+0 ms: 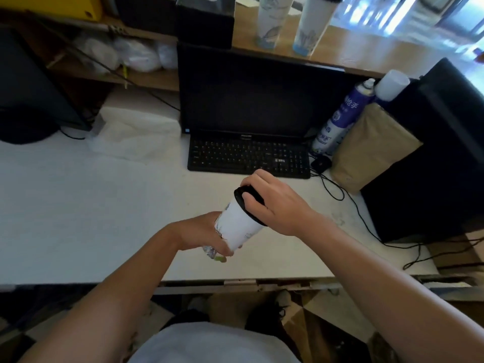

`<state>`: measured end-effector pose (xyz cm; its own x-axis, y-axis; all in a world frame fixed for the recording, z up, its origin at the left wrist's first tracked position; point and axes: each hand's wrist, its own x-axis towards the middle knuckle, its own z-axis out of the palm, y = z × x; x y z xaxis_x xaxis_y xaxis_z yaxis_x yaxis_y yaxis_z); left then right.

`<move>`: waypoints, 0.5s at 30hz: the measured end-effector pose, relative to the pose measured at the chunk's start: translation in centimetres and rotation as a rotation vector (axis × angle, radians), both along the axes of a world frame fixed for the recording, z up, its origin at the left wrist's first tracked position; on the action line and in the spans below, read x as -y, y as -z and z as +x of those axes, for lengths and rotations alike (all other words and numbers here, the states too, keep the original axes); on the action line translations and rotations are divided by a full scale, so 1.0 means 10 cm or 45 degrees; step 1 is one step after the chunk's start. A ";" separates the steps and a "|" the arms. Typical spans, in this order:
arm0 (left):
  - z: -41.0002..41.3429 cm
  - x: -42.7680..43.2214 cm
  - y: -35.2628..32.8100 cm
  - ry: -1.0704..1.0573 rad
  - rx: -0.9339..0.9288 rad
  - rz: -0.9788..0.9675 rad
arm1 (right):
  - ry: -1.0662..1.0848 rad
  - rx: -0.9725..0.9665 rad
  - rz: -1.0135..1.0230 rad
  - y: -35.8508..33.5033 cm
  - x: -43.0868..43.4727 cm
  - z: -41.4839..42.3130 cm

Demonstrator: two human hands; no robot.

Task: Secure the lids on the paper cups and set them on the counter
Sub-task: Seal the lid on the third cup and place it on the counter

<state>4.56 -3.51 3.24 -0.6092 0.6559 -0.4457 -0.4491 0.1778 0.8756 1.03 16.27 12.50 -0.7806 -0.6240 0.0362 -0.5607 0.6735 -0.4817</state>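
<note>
Fingers of right hand point(275, 203) curl over black lid point(247, 203), pressing it onto paper cup point(237, 226); left hand point(207, 234) grips cup base, tilted, above white desk point(78, 205) front edge. 2 lidded cups point(272, 19) stand on wooden counter point(366, 48) at back. Press evenly round rim w/ thumb, don't crush wall.

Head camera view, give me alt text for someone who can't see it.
A person's left hand holds a tilted white paper cup above a white desk while the right hand presses a black lid onto it. Behind are a black keyboard and dark monitor; two more cups stand on the wooden counter.
</note>
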 end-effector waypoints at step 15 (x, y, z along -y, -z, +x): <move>-0.01 -0.70 0.05 -0.829 -0.677 -0.714 | 0.460 0.204 0.186 0.16 -0.20 -0.33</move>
